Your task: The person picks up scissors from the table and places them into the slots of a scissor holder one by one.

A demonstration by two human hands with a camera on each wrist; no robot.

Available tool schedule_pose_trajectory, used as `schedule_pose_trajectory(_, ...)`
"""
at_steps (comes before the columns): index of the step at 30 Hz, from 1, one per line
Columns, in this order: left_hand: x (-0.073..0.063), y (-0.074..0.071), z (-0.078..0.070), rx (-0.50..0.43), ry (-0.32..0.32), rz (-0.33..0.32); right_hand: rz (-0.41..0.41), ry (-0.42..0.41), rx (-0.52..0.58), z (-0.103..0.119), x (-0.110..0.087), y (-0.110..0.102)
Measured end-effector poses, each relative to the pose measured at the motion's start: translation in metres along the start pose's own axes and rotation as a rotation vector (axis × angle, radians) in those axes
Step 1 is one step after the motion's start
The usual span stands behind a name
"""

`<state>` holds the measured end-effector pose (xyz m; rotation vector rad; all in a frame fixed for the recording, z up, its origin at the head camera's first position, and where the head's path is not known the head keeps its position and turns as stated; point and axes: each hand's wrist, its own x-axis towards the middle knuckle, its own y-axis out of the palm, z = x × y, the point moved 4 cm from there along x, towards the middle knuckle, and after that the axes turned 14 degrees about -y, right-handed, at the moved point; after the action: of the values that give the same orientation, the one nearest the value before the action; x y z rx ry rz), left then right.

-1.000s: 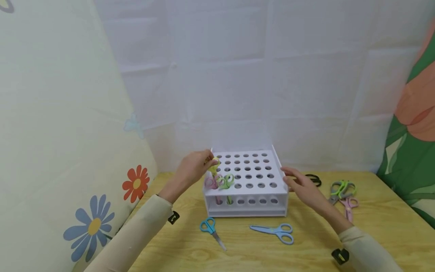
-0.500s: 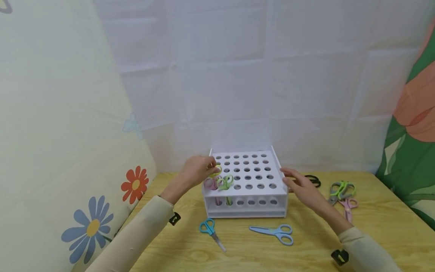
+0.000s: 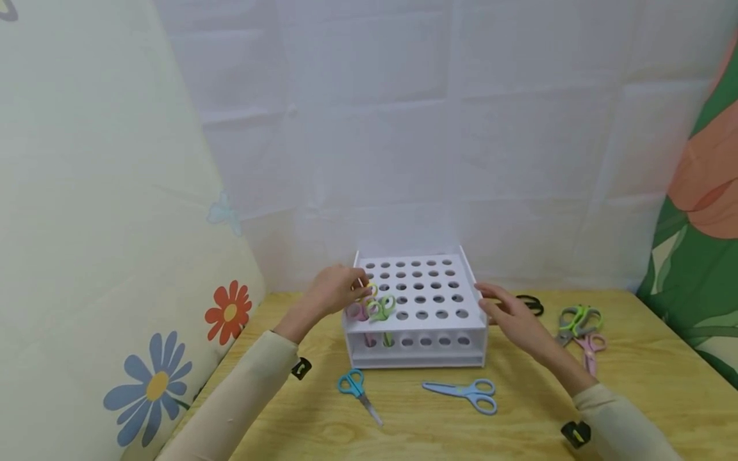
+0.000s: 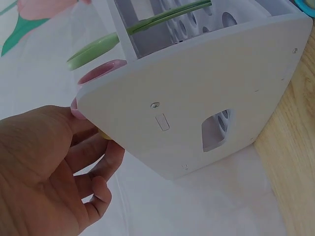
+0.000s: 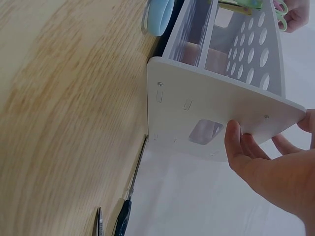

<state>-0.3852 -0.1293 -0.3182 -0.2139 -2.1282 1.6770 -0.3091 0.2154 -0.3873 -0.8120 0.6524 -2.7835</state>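
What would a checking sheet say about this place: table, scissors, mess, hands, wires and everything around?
Surface: wood-patterned table.
Job's things: white rack; racked pink scissors and green scissors stand in its front row, yellow scissors behind them.
Clutter: turquoise scissors and light-blue scissors lie before the rack; lime-grey scissors, loose pink scissors and black scissors to its right.
Hands: left hand pinches the yellow scissors; right hand touches the rack's right side.
Cables: nothing seen.
Surroundings: white cloth behind, flower-print sheet on the left.

White rack [image 3: 418, 325], light-green scissors [image 4: 147, 21], seemingly yellow scissors [image 3: 373, 287], pale-blue scissors [image 3: 461, 390] (blades too), wood-grained table [image 3: 311, 416]
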Motion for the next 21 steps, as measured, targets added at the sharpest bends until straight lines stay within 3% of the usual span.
schedule_pose_trajectory(7,-0.008,-0.003,-0.002,-0.056,-0.029,-0.021,-0.001,0.020,-0.018,-0.001,-0.001,-0.002)
schedule_pose_trajectory(15,-0.037,-0.020,-0.002,-0.067,-0.034,-0.226,0.006,0.017,-0.005,0.001,-0.001,-0.001)
schedule_pose_trajectory(21,-0.061,-0.028,0.002,-0.096,-0.017,-0.322,0.008,0.014,-0.002,0.001,-0.001,-0.002)
